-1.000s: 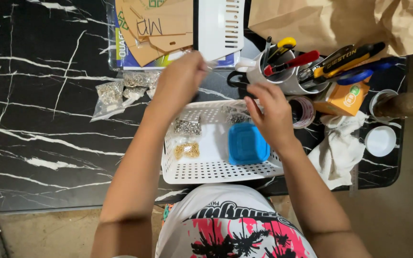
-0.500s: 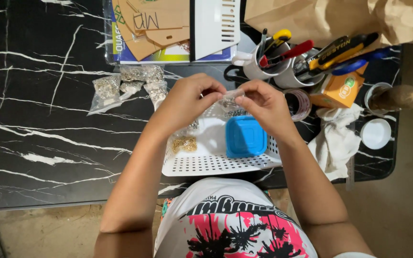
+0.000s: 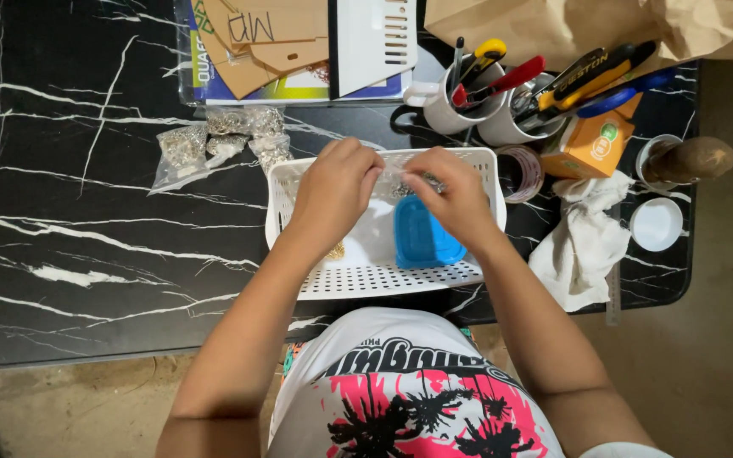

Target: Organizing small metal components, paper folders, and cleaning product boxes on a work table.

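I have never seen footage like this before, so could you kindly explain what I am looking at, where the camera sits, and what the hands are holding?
No machine here: a person works with bare hands, filmed from a camera on their own head, looking straight down. The left hand and right hand pinch a small clear plastic bag between them over a white perforated tray on a black marbled table. A blue container lies in the tray. Left of it lie more small filled bags. At the back stand mugs of tools, an orange box and a white cloth.
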